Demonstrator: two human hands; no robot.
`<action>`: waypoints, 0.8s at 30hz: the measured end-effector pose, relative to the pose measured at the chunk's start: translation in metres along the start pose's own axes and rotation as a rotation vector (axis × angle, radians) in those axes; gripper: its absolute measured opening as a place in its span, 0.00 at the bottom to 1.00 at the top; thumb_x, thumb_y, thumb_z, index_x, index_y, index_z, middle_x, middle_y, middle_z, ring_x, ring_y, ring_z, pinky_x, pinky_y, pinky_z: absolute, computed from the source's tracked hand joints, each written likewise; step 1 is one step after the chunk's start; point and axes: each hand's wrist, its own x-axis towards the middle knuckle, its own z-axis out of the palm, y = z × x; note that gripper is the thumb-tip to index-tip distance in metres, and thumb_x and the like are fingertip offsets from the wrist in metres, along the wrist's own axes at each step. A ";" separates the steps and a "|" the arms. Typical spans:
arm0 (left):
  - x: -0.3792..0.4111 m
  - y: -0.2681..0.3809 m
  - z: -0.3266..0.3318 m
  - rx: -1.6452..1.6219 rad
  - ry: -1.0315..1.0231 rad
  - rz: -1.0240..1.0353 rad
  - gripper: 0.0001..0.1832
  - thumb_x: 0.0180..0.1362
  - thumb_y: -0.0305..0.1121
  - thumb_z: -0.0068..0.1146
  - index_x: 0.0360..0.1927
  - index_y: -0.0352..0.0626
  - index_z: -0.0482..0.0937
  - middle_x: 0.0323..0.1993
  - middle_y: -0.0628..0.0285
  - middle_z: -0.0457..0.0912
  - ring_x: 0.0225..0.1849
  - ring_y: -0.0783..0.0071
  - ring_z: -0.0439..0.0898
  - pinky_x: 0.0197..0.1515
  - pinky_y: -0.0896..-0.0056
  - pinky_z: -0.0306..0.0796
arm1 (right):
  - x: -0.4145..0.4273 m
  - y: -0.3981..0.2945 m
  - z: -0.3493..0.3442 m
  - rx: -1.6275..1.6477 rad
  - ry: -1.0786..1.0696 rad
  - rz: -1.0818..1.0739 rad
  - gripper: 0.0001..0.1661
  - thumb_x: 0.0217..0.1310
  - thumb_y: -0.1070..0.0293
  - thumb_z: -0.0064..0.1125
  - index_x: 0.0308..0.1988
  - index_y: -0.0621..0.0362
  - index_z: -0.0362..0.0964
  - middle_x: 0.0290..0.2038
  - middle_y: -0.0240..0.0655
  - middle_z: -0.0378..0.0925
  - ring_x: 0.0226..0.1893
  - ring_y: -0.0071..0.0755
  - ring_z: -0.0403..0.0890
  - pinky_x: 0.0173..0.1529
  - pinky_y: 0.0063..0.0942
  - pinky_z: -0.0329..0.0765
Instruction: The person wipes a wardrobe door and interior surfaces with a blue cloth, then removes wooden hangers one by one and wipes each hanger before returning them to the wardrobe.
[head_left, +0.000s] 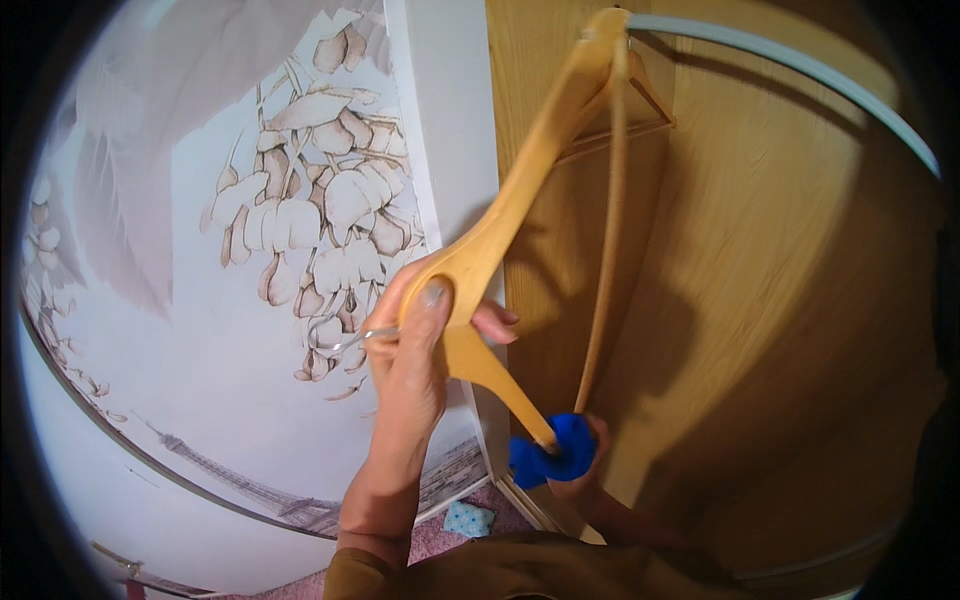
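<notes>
A wooden clothes hanger (510, 202) with a metal hook and a round trouser bar is held tilted in front of me. My left hand (412, 345) grips it at its neck, thumb on the wood, with the hook sticking out to the left. My right hand (589, 461) is at the hanger's lower end, holding a blue cloth (566, 450) around the tip of the arm near the bar; the cloth hides part of that hand. The hanger's other end points up, close to a grey rail.
A pale curved rail (780, 52) crosses the wooden wardrobe interior (750, 247); another wooden hanger (652, 94) hangs behind. At left stands a panel with a flower print (300, 210). A light-blue dotted packet or small cushion (469, 518) lies on the pink carpet (435, 541).
</notes>
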 end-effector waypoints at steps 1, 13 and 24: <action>0.007 -0.002 0.008 -0.016 -0.040 -0.024 0.25 0.68 0.46 0.49 0.49 0.26 0.73 0.22 0.50 0.80 0.25 0.64 0.81 0.39 0.63 0.78 | 0.002 0.000 0.001 0.100 0.031 0.052 0.46 0.57 0.76 0.67 0.66 0.58 0.45 0.45 0.40 0.75 0.44 0.31 0.80 0.52 0.31 0.79; 0.049 -0.069 0.097 -0.037 -0.425 -0.112 0.14 0.72 0.38 0.48 0.50 0.37 0.73 0.29 0.58 0.83 0.32 0.75 0.82 0.39 0.74 0.73 | 0.041 0.008 -0.033 0.354 0.165 0.430 0.18 0.65 0.70 0.57 0.53 0.59 0.69 0.45 0.35 0.77 0.46 0.30 0.78 0.54 0.31 0.76; 0.089 -0.080 0.139 0.351 -0.661 -0.021 0.18 0.71 0.34 0.47 0.57 0.31 0.72 0.34 0.65 0.81 0.39 0.83 0.76 0.45 0.78 0.72 | 0.180 -0.041 -0.051 0.745 0.313 0.303 0.27 0.71 0.61 0.52 0.64 0.60 0.60 0.50 0.34 0.72 0.49 0.25 0.74 0.51 0.24 0.73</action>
